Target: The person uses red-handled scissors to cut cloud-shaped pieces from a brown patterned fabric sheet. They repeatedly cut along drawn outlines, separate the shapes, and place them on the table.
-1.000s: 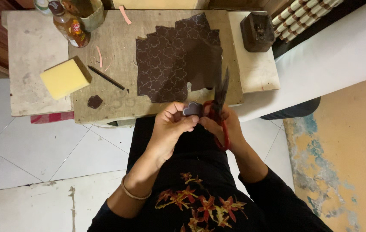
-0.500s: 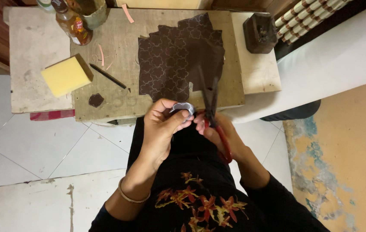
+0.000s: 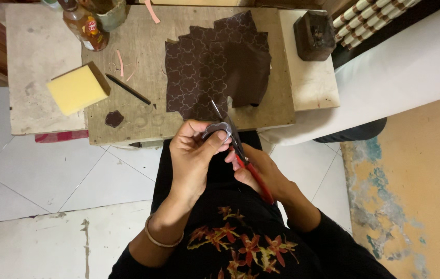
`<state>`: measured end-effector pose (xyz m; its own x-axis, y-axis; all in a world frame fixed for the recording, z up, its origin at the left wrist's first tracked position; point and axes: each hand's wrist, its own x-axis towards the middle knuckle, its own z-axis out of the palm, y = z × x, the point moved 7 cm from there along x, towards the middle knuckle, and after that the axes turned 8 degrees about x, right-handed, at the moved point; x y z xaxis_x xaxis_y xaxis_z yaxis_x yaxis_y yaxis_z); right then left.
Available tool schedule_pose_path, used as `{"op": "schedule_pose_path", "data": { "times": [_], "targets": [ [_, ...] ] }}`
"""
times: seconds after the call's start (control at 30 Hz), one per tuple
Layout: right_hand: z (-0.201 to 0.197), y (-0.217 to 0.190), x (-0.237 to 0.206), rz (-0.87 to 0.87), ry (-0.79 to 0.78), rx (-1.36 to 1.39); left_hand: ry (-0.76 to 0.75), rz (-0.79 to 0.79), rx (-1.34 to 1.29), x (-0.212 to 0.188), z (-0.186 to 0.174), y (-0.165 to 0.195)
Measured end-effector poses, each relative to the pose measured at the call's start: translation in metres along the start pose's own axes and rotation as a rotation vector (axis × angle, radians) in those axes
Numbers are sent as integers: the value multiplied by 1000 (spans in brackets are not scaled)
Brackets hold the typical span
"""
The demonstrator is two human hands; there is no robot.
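A large dark brown patterned leather sheet (image 3: pixel 217 64) lies near the wooden desk's (image 3: pixel 277 103) front edge. Below it, the left hand (image 3: pixel 191 155) pinches a small scalloped leather piece (image 3: pixel 217 128), likely light and floppy, best held by its edges; the right hand (image 3: pixel 258 170) grips red-handled scissors (image 3: pixel 238 150).

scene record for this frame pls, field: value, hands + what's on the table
left hand: pinches small scalloped dark-brown piece
right hand: grips red-handled scissors, blades at the piece
work surface: worn wooden board
behind hands: dark-brown sheet with traced scallop outlines
left side: yellow sponge block, thin dark pencil, small cut brown piece
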<state>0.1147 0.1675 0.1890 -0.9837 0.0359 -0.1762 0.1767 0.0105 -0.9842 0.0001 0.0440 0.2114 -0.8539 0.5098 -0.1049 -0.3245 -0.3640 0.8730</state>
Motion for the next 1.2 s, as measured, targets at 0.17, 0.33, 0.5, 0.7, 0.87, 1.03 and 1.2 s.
{"op": "schedule_pose_path", "data": {
  "times": [0.17, 0.33, 0.5, 0.7, 0.87, 1.03, 1.2],
  "targets": [
    [3, -4, 0, -24, -23, 32, -8, 89, -25, -1, 3, 4],
    [2, -11, 2, -38, -6, -6, 1, 66, -18, -1, 3, 5],
    [0, -13, 2, -9, -5, -15, 5, 67, 1, -3, 5, 7],
    [3, -14, 4, -49, -40, 19, 6, 45, -71, -5, 7, 6],
    [0, -11, 1, -14, -39, -6, -9, 124, 3, -6, 6, 10],
    [-2, -6, 1, -35, -38, -16, 11, 107, 13, -6, 4, 8],
    [0, 0, 3, 16, -6, 36, 23, 73, -19, -10, 6, 8]
  ]
}}
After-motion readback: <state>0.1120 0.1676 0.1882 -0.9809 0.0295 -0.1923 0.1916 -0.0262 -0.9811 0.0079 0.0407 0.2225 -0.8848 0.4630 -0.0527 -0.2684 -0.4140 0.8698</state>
